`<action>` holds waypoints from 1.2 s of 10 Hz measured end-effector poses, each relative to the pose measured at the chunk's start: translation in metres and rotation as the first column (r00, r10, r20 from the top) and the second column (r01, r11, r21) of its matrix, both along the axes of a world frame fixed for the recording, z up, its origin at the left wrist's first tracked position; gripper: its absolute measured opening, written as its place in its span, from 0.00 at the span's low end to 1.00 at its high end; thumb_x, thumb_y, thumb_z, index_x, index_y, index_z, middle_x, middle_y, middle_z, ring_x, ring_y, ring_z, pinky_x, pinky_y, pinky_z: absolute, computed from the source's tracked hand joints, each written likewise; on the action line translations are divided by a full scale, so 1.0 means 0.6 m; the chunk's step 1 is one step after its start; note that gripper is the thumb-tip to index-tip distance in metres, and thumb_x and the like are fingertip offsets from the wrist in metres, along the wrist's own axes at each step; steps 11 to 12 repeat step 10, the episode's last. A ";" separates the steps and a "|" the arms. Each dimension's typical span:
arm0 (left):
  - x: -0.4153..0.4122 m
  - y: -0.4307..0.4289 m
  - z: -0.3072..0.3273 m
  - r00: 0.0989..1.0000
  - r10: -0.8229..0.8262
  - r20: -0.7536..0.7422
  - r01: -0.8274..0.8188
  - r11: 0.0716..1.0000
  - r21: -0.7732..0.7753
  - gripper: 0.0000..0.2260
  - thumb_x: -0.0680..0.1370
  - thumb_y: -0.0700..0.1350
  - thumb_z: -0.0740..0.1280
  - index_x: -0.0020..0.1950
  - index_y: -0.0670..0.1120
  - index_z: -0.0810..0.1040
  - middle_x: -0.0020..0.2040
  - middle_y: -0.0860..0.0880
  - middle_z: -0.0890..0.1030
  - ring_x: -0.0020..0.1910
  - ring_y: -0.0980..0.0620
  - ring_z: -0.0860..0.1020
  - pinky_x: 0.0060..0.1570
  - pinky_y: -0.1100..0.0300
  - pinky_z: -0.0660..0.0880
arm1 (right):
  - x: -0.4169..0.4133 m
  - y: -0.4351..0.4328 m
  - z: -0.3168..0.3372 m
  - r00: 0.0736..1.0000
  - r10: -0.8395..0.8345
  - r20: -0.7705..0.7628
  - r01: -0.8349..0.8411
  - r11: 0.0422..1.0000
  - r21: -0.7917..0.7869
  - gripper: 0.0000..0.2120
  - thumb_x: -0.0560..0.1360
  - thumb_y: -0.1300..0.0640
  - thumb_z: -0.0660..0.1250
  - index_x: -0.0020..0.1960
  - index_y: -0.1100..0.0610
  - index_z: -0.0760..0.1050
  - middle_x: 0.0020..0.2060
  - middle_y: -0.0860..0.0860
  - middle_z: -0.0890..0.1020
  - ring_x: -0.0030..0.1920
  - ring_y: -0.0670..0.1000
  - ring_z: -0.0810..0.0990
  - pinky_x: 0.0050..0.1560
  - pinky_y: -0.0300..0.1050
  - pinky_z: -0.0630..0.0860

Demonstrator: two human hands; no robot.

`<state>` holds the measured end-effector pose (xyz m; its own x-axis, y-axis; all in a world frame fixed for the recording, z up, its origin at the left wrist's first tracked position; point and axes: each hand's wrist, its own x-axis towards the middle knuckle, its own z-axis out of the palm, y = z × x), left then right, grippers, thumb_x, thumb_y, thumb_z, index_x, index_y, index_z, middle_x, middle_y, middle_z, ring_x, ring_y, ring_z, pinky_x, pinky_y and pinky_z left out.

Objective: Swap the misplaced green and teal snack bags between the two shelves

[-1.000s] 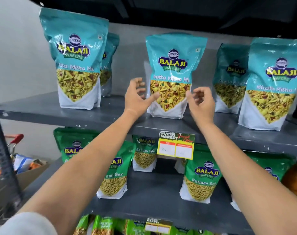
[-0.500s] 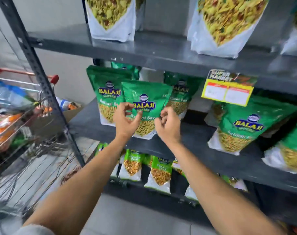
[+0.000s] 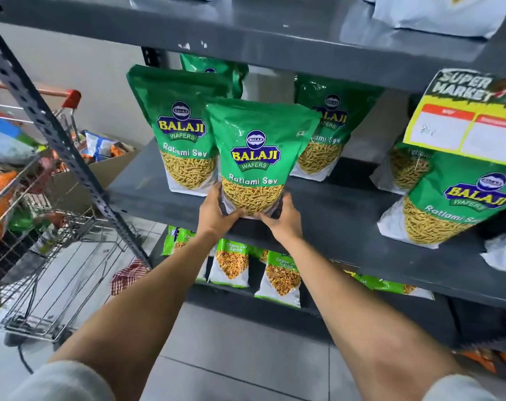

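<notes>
Both arms extended forward and slightly upward, bare forearms converging toward centre. Pale sleeve cuffs visible at both lower corners. Left hand (image 3: 217, 214) cupped, palm inward, thumb pointing right along the lower front of a green bag (image 3: 256, 157). Right hand (image 3: 283, 217) mirrors it on the opposite side, thumb pointing left. Both hands grip the bag's bottom corners; fingers wrap behind, mostly hidden.

Six green bags (image 3: 257, 157): one between left hand (image 3: 217, 212) and right hand (image 3: 283, 218), two leftward, three rightward. At least four small packs (image 3: 231, 263) below the hands. One tag (image 3: 463, 131), one cart (image 3: 43, 227).
</notes>
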<state>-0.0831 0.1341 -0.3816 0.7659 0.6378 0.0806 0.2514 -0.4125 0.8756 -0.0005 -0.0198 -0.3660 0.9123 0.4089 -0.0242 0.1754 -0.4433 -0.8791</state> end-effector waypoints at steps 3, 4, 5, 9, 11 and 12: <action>0.078 -0.075 0.029 0.991 -0.084 0.101 0.086 0.996 -0.016 0.30 0.65 0.46 0.80 0.62 0.49 0.70 0.58 0.48 0.82 0.56 0.50 0.79 0.59 0.49 0.77 | 0.051 -0.085 0.029 0.990 -0.083 0.112 0.088 0.995 -0.038 0.27 0.67 0.53 0.77 0.61 0.58 0.68 0.59 0.55 0.81 0.60 0.55 0.79 0.53 0.37 0.68; 0.108 -0.123 0.039 0.984 -0.133 0.120 0.141 0.989 -0.053 0.29 0.65 0.46 0.80 0.61 0.49 0.70 0.58 0.49 0.82 0.55 0.52 0.80 0.59 0.50 0.78 | 0.075 -0.137 0.037 0.982 -0.122 0.143 0.133 0.988 -0.073 0.29 0.67 0.52 0.77 0.62 0.58 0.69 0.59 0.56 0.82 0.60 0.55 0.79 0.54 0.39 0.69; 0.123 -0.158 0.025 0.979 -0.171 0.109 0.183 0.978 -0.105 0.30 0.64 0.46 0.80 0.62 0.49 0.69 0.59 0.48 0.81 0.58 0.50 0.79 0.61 0.49 0.77 | 0.083 -0.175 0.028 0.977 -0.150 0.153 0.169 0.979 -0.115 0.29 0.66 0.51 0.78 0.60 0.58 0.69 0.58 0.56 0.82 0.59 0.58 0.79 0.57 0.45 0.73; 0.088 -0.155 0.045 0.965 -0.231 -0.127 0.245 0.963 0.113 0.34 0.70 0.46 0.76 0.71 0.44 0.64 0.69 0.44 0.72 0.69 0.45 0.70 0.68 0.50 0.69 | 0.069 -0.201 0.025 0.986 -0.110 0.129 0.133 0.974 -0.184 0.27 0.69 0.49 0.75 0.60 0.60 0.68 0.59 0.58 0.79 0.61 0.59 0.77 0.57 0.52 0.75; 0.054 -0.153 0.069 0.971 -0.211 -0.116 0.234 0.937 0.258 0.26 0.74 0.49 0.71 0.69 0.45 0.67 0.66 0.45 0.74 0.67 0.45 0.71 0.63 0.49 0.72 | 0.051 -0.220 0.043 0.966 -0.151 0.211 0.174 0.980 -0.092 0.18 0.72 0.49 0.72 0.54 0.59 0.71 0.47 0.53 0.80 0.50 0.55 0.79 0.47 0.48 0.75; 0.054 -0.153 0.069 0.971 -0.211 -0.116 0.234 0.937 0.258 0.26 0.74 0.49 0.71 0.69 0.45 0.67 0.66 0.45 0.74 0.67 0.45 0.71 0.63 0.49 0.72 | 0.051 -0.220 0.043 0.966 -0.151 0.211 0.174 0.980 -0.092 0.18 0.72 0.49 0.72 0.54 0.59 0.71 0.47 0.53 0.80 0.50 0.55 0.79 0.47 0.48 0.75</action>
